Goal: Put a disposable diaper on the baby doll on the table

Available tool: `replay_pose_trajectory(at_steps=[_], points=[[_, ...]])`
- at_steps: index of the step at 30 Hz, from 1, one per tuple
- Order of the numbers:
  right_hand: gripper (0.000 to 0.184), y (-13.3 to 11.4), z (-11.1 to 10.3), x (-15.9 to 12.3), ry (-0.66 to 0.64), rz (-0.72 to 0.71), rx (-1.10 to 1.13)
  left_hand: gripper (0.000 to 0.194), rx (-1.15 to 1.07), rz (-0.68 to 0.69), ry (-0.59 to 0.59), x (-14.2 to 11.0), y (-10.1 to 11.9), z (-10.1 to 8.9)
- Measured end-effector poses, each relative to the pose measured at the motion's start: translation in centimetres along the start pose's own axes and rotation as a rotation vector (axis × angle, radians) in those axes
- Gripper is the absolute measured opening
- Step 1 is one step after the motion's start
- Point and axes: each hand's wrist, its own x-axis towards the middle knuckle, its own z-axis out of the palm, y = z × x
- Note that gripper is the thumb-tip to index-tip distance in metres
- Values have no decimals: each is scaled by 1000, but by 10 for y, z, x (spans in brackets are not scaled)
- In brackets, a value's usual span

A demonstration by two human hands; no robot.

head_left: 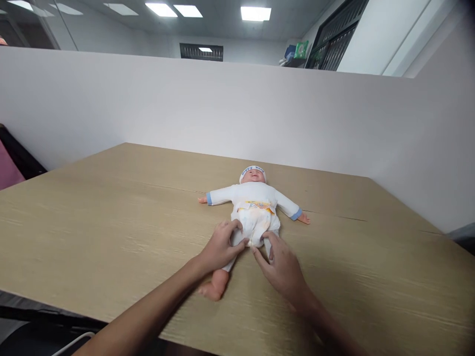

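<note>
A baby doll (255, 192) in a white top with blue cuffs and a lettered white hat lies on its back, arms spread, head away from me. Around its hips is a white diaper (254, 221) with an orange printed waistband. My left hand (222, 243) pinches the diaper's edge by the leg opening on the left. On the other side, my right hand (282, 264) is closed on the edge near the crotch. One bare foot (215, 286) of the doll sticks out beneath my left wrist; the other foot is hidden behind my right hand.
The doll lies on a wide wooden table (111, 222) with seams across its top. A white partition wall (185, 109) rises behind the far edge. Something pink (9, 165) stands at the far left, and a dark chair-like object (40, 341) is below the near edge.
</note>
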Motion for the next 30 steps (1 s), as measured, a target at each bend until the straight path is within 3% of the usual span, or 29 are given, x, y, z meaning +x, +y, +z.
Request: replay_pose_trajectory(at_steps=[4,9,16,20,25,27,30], points=[[37,6,-9,8,26,197,144,35,-222,-40,10,3,-12,-1],[42,9,-27,10,-12,297,253,49,-521,-183,-60,4,-27,-7],[42,-3,-19,7,-26,264,193,41,-276,-187,-85,3,-7,-10],[42,-4,-17,13,-29,313,280,45,-399,-225,-172,9,-6,-14],[43,0,-26,8,-25,322,408,48,-517,-261,-137,12,-10,-18],[44,1,-32,2,-4,312,421,45,-418,-241,-103,10,-9,-23],[44,3,-41,4,71,264,352,38,-87,-161,26,7,0,-33]])
